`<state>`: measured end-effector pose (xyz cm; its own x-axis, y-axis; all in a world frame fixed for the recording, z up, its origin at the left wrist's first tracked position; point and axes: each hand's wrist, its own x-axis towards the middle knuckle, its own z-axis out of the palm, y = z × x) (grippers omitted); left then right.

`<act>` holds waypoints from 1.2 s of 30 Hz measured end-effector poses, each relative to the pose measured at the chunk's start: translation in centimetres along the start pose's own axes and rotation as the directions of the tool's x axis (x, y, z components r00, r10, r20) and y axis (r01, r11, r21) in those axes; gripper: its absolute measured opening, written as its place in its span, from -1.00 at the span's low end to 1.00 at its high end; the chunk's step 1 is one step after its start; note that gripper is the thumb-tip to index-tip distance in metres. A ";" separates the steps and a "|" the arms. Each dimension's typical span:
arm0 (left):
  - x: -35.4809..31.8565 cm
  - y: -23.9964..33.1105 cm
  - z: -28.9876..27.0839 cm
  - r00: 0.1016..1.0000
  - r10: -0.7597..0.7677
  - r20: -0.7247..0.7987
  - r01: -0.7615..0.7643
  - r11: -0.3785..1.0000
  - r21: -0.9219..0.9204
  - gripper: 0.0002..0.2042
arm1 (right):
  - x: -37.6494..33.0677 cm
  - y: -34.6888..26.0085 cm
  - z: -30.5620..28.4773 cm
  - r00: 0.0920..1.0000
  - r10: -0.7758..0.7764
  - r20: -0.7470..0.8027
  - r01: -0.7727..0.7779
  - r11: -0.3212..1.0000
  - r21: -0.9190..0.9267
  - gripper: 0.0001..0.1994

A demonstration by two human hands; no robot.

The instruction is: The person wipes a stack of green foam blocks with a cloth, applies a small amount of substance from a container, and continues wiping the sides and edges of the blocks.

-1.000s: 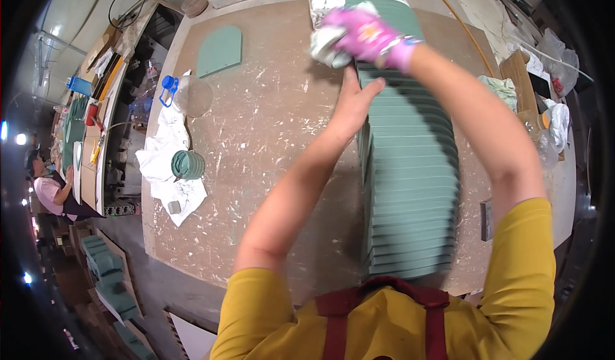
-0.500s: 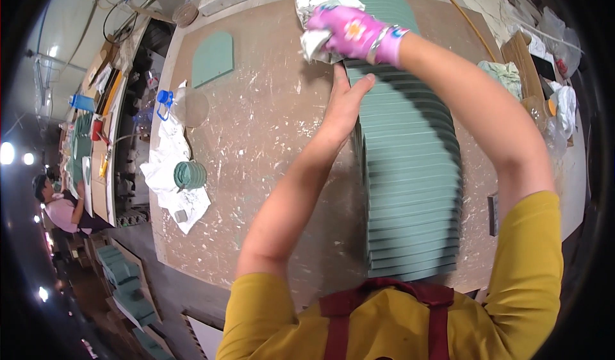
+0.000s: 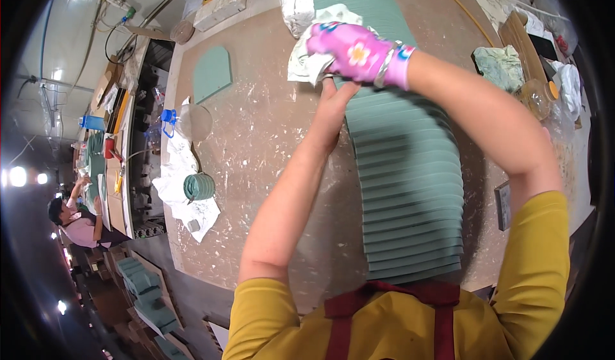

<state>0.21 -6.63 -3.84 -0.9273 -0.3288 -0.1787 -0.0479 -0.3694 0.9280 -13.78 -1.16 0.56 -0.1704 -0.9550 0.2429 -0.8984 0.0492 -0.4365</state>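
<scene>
A long row of overlapping green round-topped panels [image 3: 410, 187] runs away from me down the middle of the table. My right hand [image 3: 355, 52], in a pink flowered glove, grips a crumpled white cloth [image 3: 306, 62] and presses it against the panels toward the far end. Just below it, my bare left hand [image 3: 334, 107] holds the left edge of a panel, with the thumb over the top side. Its fingertips are partly hidden by the glove and cloth. A white wrapped block [image 3: 298, 8] sits at the far end of the row.
A single green panel [image 3: 213, 75] lies at far left. Nearer are a blue-capped clear bottle [image 3: 192, 122], a green-stained container [image 3: 198, 186] and white cloth [image 3: 170, 182]. At right stand a yellow-capped jar [image 3: 537, 97] and a pale crumpled rag [image 3: 500, 67]. Another person [image 3: 83, 222] works at left.
My right hand and the cloth have come slightly nearer, covering more of my left fingertips. My left hand has slid a little to the left. The whole view has shifted slightly.
</scene>
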 end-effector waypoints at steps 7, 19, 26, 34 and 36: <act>-0.5 0.1 -0.3 0.998 0.059 0.005 -0.059 0.998 0.023 -0.07 | -4.4 2.7 -3.1 0.985 -0.051 -0.165 0.059 0.997 0.041 -0.63; -0.9 0.3 0.3 1.000 0.016 -0.010 -0.016 1.000 -0.016 -0.08 | -4.8 2.4 -4.8 0.981 0.190 0.021 -0.182 0.890 0.418 -0.65; -0.2 -0.7 -0.3 1.000 0.000 -0.021 -0.001 0.999 -0.043 -0.40 | -1.6 -1.7 -0.6 0.987 -0.063 -0.151 0.059 0.998 -0.025 -0.68; 0.5 -2.1 -0.4 0.994 0.091 -0.057 -0.094 0.994 -0.049 -0.31 | -1.7 -3.0 -0.8 0.994 0.037 -0.104 -0.040 0.999 -0.027 -0.69; 0.8 -1.8 -0.7 0.996 0.090 0.013 -0.089 0.996 -0.010 -0.25 | -0.6 -3.0 -0.9 0.987 0.119 -0.105 -0.110 0.990 0.091 -0.59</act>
<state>-0.20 -6.87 -5.86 -0.9325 -0.3497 -0.0908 0.0390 -0.3471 0.9370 -11.39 -0.50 2.50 -0.3178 -0.9062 0.2791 -0.8337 0.1268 -0.5375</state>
